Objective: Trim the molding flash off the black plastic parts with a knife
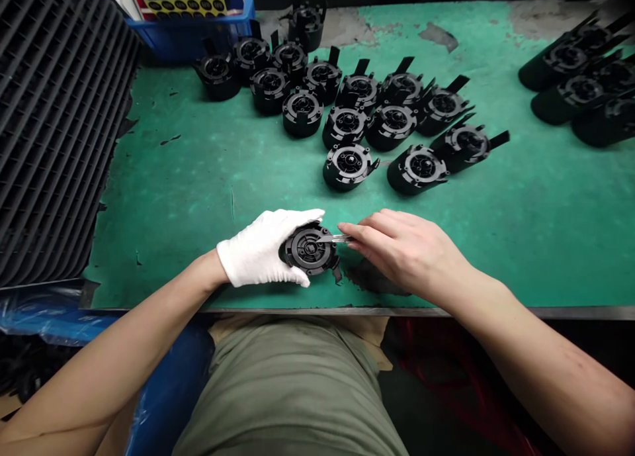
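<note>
Gloved left hand (260, 247) with fingers wrapped round a black round part (310, 249), half hiding it, bare right hand (401, 251) fingers pinching a small clear piece (341, 239), hard to make out, green table (198, 178)

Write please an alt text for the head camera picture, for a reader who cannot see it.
A white-gloved left hand grips a round black plastic part on a worn green table, while the bare right hand holds a small clear tool against it. Many similar black parts stand behind.
</note>
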Demonstrator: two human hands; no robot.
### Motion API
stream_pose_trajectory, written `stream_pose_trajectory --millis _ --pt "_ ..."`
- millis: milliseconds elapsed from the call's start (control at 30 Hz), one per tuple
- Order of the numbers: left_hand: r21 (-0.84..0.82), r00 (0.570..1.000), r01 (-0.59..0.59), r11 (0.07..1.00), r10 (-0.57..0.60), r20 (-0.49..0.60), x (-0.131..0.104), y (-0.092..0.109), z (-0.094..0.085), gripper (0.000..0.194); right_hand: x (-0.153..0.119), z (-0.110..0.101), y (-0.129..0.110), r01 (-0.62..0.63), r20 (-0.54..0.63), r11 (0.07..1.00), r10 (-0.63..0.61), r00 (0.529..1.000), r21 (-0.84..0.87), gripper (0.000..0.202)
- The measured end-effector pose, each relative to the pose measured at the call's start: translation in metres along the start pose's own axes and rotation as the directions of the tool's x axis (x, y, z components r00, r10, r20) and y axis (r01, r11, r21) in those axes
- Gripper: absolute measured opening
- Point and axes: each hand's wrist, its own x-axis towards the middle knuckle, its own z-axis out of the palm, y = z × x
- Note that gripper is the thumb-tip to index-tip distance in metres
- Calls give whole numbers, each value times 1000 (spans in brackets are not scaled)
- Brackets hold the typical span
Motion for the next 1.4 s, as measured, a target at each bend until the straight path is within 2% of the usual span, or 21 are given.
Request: stream_pose_trajectory --millis 300,633,933,1400 --pt "15 1000 -1 1000 2 -14 0 1 0 114 7 6 11 127 13 989 -126 992 -82 24" --pt "-6 1000 -1 1000 1 2 0 4 -2 114 20 9 24 197 -25 979 -198 980 -47 21" --pt "10 999 -22 1000 23 -23 -2 2 -1 112 31 7 32 279 -4 960 -279 960 -37 25" --pt "46 999 -18 999 20 -29 -1 3 -1 107 26 4 28 293 35 948 -291 956 -129 24"
